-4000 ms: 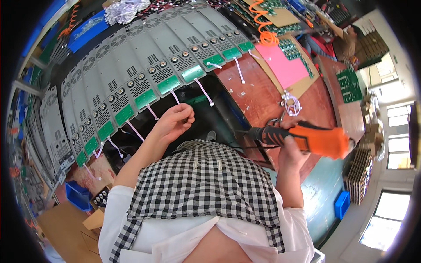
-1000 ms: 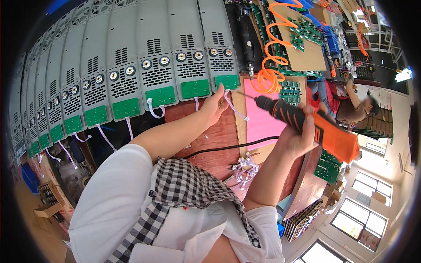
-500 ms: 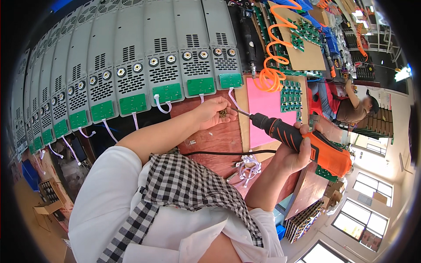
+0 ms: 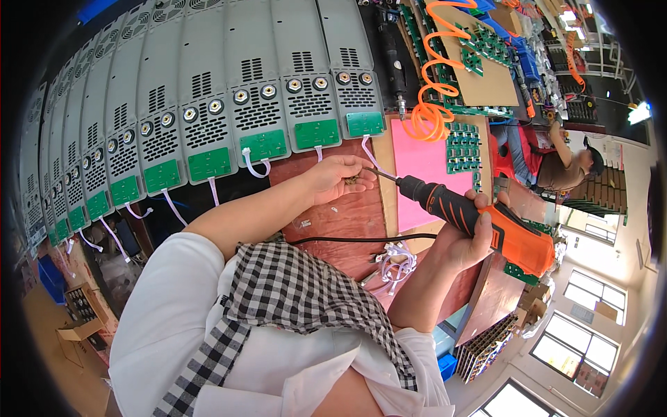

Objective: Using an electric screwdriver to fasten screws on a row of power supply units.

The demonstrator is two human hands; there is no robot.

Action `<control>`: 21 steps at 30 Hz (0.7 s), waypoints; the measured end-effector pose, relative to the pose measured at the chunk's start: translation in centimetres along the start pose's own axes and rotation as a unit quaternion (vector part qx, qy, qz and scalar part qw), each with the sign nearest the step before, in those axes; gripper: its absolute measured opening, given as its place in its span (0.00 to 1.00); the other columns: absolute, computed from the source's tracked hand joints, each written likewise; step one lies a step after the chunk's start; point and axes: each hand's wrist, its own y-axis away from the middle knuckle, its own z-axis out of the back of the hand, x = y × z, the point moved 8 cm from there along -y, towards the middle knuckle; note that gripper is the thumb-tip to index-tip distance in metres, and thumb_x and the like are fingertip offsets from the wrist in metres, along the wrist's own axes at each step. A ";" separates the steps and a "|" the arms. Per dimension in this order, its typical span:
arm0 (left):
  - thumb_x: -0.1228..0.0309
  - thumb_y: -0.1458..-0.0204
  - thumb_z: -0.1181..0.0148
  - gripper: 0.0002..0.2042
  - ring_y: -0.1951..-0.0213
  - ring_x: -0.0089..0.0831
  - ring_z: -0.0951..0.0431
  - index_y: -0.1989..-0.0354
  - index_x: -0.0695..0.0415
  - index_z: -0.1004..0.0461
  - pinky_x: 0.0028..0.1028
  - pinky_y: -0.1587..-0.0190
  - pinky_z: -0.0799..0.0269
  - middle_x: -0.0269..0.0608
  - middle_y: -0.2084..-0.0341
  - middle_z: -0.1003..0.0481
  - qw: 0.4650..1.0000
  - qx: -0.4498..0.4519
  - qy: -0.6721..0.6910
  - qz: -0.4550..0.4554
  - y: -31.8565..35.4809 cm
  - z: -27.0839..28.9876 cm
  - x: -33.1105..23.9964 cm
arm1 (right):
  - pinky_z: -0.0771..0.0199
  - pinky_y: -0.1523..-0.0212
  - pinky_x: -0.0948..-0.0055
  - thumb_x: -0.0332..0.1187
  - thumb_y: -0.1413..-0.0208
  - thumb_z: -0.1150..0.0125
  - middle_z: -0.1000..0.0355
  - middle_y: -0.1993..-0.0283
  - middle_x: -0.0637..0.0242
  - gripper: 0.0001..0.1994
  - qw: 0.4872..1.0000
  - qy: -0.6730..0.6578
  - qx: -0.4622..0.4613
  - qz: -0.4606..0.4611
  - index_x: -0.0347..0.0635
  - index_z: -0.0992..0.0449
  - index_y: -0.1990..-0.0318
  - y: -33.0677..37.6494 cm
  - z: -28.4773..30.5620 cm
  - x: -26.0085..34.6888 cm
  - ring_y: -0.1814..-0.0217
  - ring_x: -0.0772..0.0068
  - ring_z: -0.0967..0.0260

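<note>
Gripping the orange and black electric screwdriver (image 4: 479,222) around its thick body, the right hand (image 4: 467,240) is curled tight, its forearm rising from the lower middle of the view with the elbow bent. This tool lies almost level, its long axis running from the orange rear at the right up and leftwards to the thin metal bit, whose tip points at the left hand (image 4: 340,178). A black cable (image 4: 361,239) trails from it across the reddish-brown wooden bench (image 4: 347,215).

That left hand is cupped and half closed over a small heap of dark screws (image 4: 351,181), fingertips pinched together right at the bit's tip; its bare forearm stretches out from the white sleeve over the bench, palm turned towards the right.

Just beyond the knuckles stands a row of grey metal power units with green terminal boards (image 4: 257,118), white wires hanging from them. A pink sheet (image 4: 424,167) lies under the screwdriver's front end, and a coiled orange air hose (image 4: 434,104) sits above it. Another person in a brown top (image 4: 556,167) works well apart at the far right
</note>
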 end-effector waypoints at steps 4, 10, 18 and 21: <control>0.73 0.46 0.63 0.10 0.61 0.34 0.29 0.60 0.63 0.38 0.27 0.58 0.31 0.48 0.63 0.32 0.999 0.000 0.034 -0.011 0.0 -0.1 -0.1 | 0.32 0.62 0.62 0.23 0.66 0.45 0.39 0.59 0.59 0.23 1.000 -0.021 0.018 -0.003 0.43 0.43 0.58 0.3 -0.2 0.3 0.69 0.69 0.35; 0.73 0.46 0.64 0.10 0.57 0.37 0.31 0.60 0.63 0.38 0.29 0.56 0.32 0.48 0.61 0.32 0.999 0.013 0.047 -0.023 -0.1 -0.3 -0.3 | 0.33 0.63 0.63 0.23 0.67 0.43 0.37 0.60 0.61 0.23 0.999 0.000 0.041 -0.012 0.43 0.42 0.58 1.1 -1.1 -0.2 0.69 0.70 0.35; 0.74 0.48 0.59 0.09 0.61 0.32 0.29 0.61 0.63 0.35 0.26 0.59 0.30 0.46 0.65 0.31 0.999 -0.005 0.040 -0.018 0.6 0.3 -0.4 | 0.33 0.64 0.64 0.24 0.65 0.45 0.39 0.60 0.62 0.21 1.000 -0.001 0.023 0.014 0.43 0.42 0.59 0.9 -1.1 0.6 0.69 0.69 0.36; 0.74 0.49 0.55 0.08 0.67 0.28 0.28 0.64 0.63 0.33 0.22 0.63 0.30 0.42 0.70 0.31 1.000 -0.007 0.028 -0.009 0.8 0.4 -0.2 | 0.32 0.64 0.64 0.25 0.65 0.45 0.40 0.60 0.62 0.21 1.000 0.001 0.020 0.018 0.43 0.41 0.59 0.9 -1.0 0.9 0.69 0.69 0.36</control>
